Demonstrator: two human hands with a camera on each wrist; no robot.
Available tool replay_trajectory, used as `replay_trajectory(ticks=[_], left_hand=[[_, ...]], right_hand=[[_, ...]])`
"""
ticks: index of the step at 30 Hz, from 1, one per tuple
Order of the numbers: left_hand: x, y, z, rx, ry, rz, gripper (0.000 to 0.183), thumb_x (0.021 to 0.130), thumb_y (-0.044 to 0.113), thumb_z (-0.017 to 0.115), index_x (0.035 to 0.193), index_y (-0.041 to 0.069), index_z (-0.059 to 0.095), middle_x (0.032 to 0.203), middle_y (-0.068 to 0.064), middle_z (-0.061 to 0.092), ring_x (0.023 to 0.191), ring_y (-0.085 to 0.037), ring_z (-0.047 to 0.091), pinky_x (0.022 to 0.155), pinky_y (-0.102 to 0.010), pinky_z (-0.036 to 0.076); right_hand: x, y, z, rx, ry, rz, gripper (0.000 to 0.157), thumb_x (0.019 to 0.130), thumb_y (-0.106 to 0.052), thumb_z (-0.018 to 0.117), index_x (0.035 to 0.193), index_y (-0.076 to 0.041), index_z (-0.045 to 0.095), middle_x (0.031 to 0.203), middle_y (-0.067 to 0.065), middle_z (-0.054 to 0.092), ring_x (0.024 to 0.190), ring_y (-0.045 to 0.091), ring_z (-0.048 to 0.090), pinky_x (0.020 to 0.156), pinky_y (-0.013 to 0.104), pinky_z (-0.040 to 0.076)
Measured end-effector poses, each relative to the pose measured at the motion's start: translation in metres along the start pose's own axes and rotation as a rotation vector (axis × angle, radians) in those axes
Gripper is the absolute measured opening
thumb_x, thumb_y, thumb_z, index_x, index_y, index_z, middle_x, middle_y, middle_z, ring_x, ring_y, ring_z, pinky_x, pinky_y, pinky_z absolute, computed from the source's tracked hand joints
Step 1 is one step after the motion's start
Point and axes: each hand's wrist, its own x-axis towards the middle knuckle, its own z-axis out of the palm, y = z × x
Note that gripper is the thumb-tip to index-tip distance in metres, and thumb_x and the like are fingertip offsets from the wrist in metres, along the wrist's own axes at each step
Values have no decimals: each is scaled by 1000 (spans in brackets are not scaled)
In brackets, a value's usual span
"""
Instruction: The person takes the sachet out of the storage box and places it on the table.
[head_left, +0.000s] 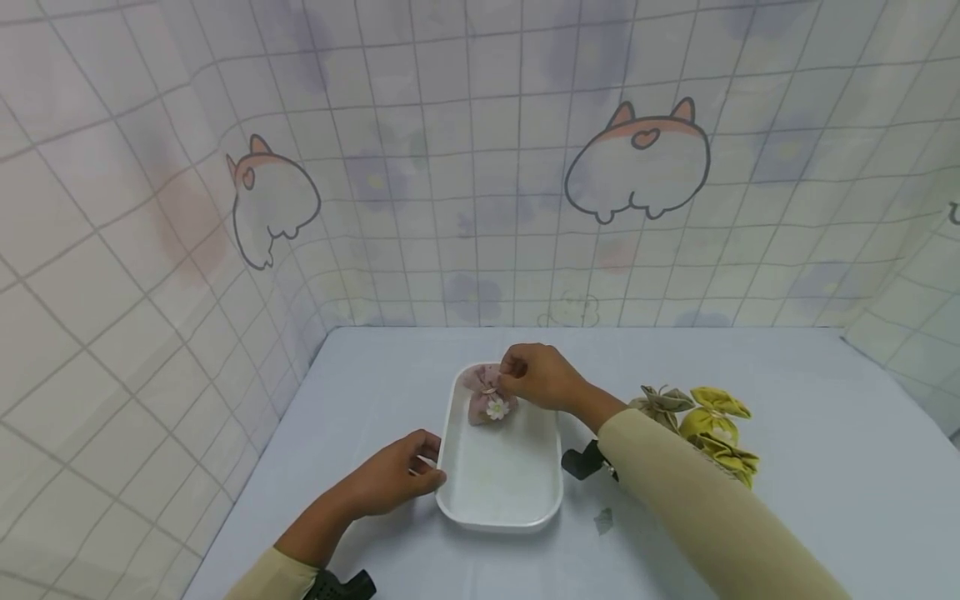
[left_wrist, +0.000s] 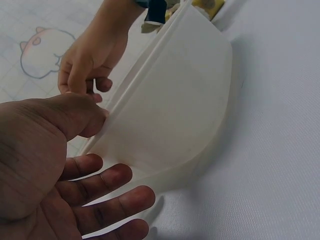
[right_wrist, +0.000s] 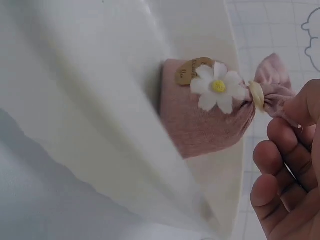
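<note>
A pink cloth sachet (head_left: 483,404) with a white flower and a tan tag lies at the far end of a white tray (head_left: 498,483). My right hand (head_left: 543,377) pinches the gathered top of this sachet between thumb and forefinger. In the right wrist view, a pale tie rings the neck of the sachet (right_wrist: 210,125), and the other fingers are bent below it. At the tray's left side is my left hand (head_left: 393,473). Its thumb touches the rim in the left wrist view, while the fingers of the left hand (left_wrist: 65,150) spread loosely beside the tray's outer wall.
Right of the tray, partly behind the right sleeve, lie a grey-green sachet (head_left: 662,404) and yellow sachets (head_left: 716,417). A small grey leaf-shaped piece (head_left: 603,521) is on the white table (head_left: 360,375). Printed curtains (head_left: 480,208) hang behind and along the left.
</note>
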Motion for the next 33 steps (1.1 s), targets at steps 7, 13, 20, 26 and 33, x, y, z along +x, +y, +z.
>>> replay_trajectory(ticks=[7,13,20,26,33], left_hand=[[0,0,0,5,4,5,42,97,25,73,131,7,57,119,-3,64,105,-20,65,86,-42,55],[-1,2,-1,5,8,-3,42,96,25,73,131,7,57,120,-3,64,105,-20,65,84,-42,56],[-1,1,-1,3,6,-14,45,95,30,75,131,8,58,119,-2,64,106,-20,65,83,-41,56],[0,1,0,11,8,-16,46,95,30,75,131,9,58,118,-1,64,106,-20,65,84,-42,56],[0,1,1,12,15,-22,46,94,30,76,131,9,58,118,-1,64,106,-20,65,84,-42,56]], right_hand=[[-13,-10,-14,7,15,4,8,94,-23,72,94,-16,67,85,-4,66,81,17,62,73,34,54],[-25,-17,-27,8,79,-3,10,96,-27,72,94,-18,69,88,-5,66,87,18,61,72,35,53],[-38,-27,-39,19,124,11,12,95,-29,73,95,-18,68,89,-5,66,89,19,60,72,36,53],[-51,-31,-46,13,130,4,12,95,-29,72,96,-17,68,88,-4,65,83,20,59,65,35,52],[-69,-35,-58,27,133,-13,12,95,-27,74,94,-17,67,88,-4,65,79,20,58,62,35,53]])
